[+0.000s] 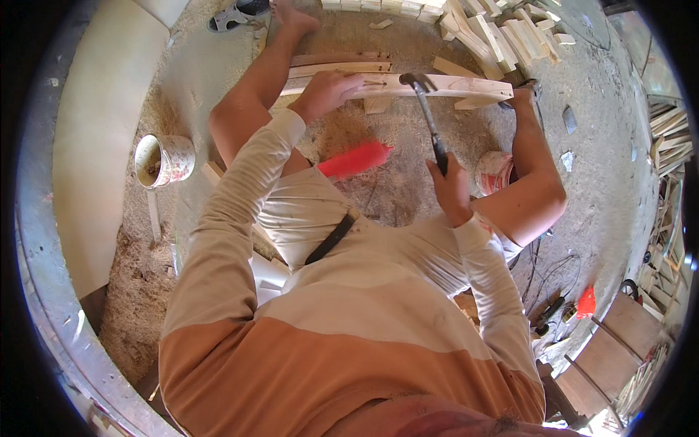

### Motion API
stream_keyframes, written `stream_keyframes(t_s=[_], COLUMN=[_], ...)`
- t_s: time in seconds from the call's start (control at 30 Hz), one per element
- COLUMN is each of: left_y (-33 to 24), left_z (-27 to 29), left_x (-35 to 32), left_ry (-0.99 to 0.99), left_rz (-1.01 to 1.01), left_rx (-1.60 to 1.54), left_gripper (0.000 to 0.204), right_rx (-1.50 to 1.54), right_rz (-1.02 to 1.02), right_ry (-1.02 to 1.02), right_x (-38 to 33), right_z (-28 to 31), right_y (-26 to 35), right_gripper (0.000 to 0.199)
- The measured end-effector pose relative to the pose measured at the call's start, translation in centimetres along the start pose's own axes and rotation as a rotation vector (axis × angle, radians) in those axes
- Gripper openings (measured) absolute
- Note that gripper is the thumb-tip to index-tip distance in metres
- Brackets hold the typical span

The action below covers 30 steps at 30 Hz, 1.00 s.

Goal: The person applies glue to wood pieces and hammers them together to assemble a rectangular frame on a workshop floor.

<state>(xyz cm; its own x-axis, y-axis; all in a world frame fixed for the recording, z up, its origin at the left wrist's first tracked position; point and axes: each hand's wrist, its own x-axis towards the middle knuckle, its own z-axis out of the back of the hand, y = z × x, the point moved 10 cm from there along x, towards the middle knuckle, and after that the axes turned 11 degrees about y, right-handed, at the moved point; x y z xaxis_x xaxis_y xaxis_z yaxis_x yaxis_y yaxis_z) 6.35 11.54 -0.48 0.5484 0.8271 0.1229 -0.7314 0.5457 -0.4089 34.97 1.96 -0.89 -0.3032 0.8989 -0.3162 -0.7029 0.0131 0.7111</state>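
My right hand grips the black handle of a claw hammer. The hammer's head is over a pale wooden board that runs crosswise between my legs. My left hand lies across the left part of this board, its fingertips pressed together. A small dark thin thing or mark shows just right of the fingertips; whether they pinch it I cannot tell. More wooden strips lie beyond my left hand.
A red plastic bag or wrapper lies between my legs. White buckets stand at left and beside my right leg. Cut wood pieces are heaped at the far right, with sawdust at left and cables at right.
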Motion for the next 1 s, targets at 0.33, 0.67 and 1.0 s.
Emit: stream_keyframes(t_s=[0.33,0.67,1.0], left_y=[-1.5,-7.4,-6.6], left_z=[-2.0,0.1,0.2], left_x=[-1.7,0.0,1.9], left_ry=[0.021,0.136,0.0], left_rz=[-0.199,-0.118,-0.04], left_rx=[0.145,0.556,0.104], left_gripper=[0.027,0.028,0.017], right_rx=[0.116,0.23,0.087], right_rz=[-0.249,-0.25,0.058], right_ry=[-0.031,-0.122,-0.513], right_x=[5.7,5.6,11.4], right_z=[-0.8,-0.8,-6.1], right_y=[-6.3,-5.7,-12.8], right_gripper=[0.024,0.025,0.025])
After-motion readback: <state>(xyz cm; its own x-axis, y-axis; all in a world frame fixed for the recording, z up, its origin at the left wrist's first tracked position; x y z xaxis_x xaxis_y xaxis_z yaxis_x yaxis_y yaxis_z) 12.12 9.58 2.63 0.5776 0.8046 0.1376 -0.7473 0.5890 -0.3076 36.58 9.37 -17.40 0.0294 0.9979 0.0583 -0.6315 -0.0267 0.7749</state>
